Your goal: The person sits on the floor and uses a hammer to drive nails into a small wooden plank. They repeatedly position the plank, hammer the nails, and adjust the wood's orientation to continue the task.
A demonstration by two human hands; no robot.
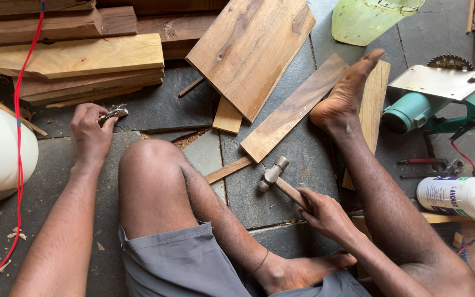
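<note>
Grey shorts [185, 258] and a bent knee filled the bottom of frame, nearest the lens. I used the hammer [279, 180] as landmark. Right hand [325, 213] was closed round the hammer's wooden handle, grip near the handle's end; steel head sat up-left of that hand, resting on or just over the stone floor [292, 159], I couldn't tell which. Hammer's long axis ran diagonally, head toward the thin wood strip [227, 170] just left of it. Left hand [90, 135] was well to the left of the hammer, past the knee, fingers pinched narrow on a small cluster of metal nails [115, 112]. So nails lay far left of the hammer head, with the leg between; left hand was the nearer one to them, already holding. Long plank [295, 107] lay just above the hammer, under a bare foot [347, 91]. Green circular saw [438, 102] sat to the right of the hammer, stacked boards [78, 58] up-left.
</note>
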